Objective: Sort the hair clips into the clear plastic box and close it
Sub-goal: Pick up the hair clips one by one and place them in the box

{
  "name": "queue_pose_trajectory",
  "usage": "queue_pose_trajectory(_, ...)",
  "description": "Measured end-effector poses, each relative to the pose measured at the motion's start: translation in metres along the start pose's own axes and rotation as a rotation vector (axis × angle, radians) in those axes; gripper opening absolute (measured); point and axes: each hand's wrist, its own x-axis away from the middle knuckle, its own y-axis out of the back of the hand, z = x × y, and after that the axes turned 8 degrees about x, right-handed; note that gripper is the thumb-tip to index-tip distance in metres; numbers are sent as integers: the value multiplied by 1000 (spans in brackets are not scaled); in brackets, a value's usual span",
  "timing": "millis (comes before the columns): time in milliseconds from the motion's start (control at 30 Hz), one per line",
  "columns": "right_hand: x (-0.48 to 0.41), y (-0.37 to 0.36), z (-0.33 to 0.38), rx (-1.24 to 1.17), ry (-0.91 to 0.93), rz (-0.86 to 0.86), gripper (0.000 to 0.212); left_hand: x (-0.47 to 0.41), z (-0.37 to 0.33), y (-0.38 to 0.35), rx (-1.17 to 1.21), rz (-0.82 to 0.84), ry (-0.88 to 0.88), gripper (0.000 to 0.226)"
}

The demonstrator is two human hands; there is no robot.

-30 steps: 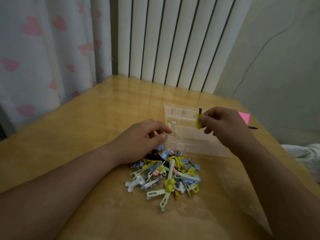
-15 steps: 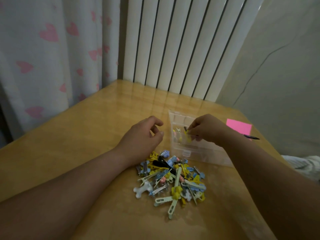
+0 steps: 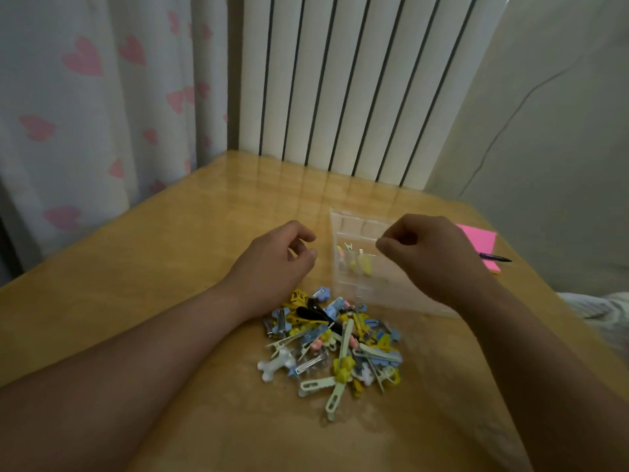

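Observation:
A pile of several hair clips (image 3: 335, 345) in yellow, blue, pale green, white and black lies on the wooden table (image 3: 153, 277). Just behind it stands the clear plastic box (image 3: 354, 229), open, with compartments. A yellow clip (image 3: 363, 265) and two or three small ones lie in one compartment. My left hand (image 3: 275, 260) rests at the pile's far left edge, fingers loosely curled, holding nothing. Over the box's right side hovers my right hand (image 3: 429, 257), with its fingers curled in and nothing visible between them. It hides that part of the box.
A pink sticky-note pad (image 3: 480, 243) with a dark pen (image 3: 495, 257) lies at the table's right edge, behind my right hand. A white radiator (image 3: 357, 86) and a heart-print curtain (image 3: 95, 107) stand behind the table. A wall is at the right.
My right hand lowered the yellow clip into a box compartment, let it go and drew back to the right. My left hand stayed by the pile. The camera tilted slightly.

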Motion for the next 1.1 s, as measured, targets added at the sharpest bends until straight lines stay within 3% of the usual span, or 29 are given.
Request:
queue_pose_trajectory(133, 30, 7, 5, -71, 38, 139, 11, 0, -2, 0, -14, -16, 18, 19)
queue_pose_trajectory(267, 40, -2, 6, 44, 52, 377, 22, -2, -1, 2, -3, -27, 42, 16)
queue_pose_trajectory(467, 44, -12, 9, 232, 85, 367, 38, -1, -1, 2, -1, -6, 43, 10)
queue_pose_trajectory(700, 44, -14, 9, 235, 105, 399, 30, -1, -4, -2, -5, -12, 69, 10)
queue_pose_trajectory(800, 42, -10, 11, 98, 98, 419, 30, 0, -4, -3, 4, -9, 73, 10)
queue_pose_trajectory(967, 39, 8, 8, -382, 14, 374, 24, -1, -2, -3, 7, 15, 57, 10)
queue_pose_trajectory(1100, 20, 18, -10, -685, -84, 174, 14, -2, -1, -2, 8, 37, 62, 12)
